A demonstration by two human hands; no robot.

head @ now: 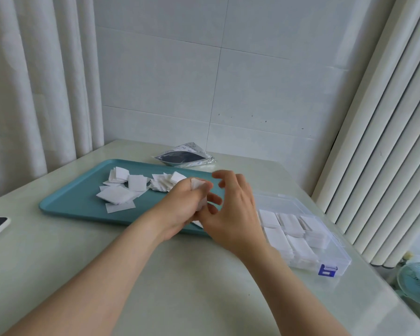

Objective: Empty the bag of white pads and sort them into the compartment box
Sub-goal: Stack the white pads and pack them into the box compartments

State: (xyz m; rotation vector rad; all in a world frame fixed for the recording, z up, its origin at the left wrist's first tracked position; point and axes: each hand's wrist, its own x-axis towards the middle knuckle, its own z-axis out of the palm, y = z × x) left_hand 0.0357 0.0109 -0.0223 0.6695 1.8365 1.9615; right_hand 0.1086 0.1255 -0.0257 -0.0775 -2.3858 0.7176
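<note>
Over the near right part of the smooth teal plastic tray (70,202), the left hand (180,207) is gripping a thin stack of square white pads (199,191), fingers curled round its edges. The right hand (233,209) is hovering just beside that stack with fingers spread and loosely bent, clasping nothing. More soft, fibrous loose pads (121,190) are lying in ragged overlapping heaps on the tray's far half. The crinkled foil bag (184,157), flat with a dark panel, is lying just beyond the tray's far edge. Right of the tray, the clear hard-plastic compartment box (338,248) is sitting open, its rectangular cells holding neat sorted pads (289,224), and a blue latch (327,270) is showing at its near end. Everything is resting on a glossy pale table (180,287).
</note>
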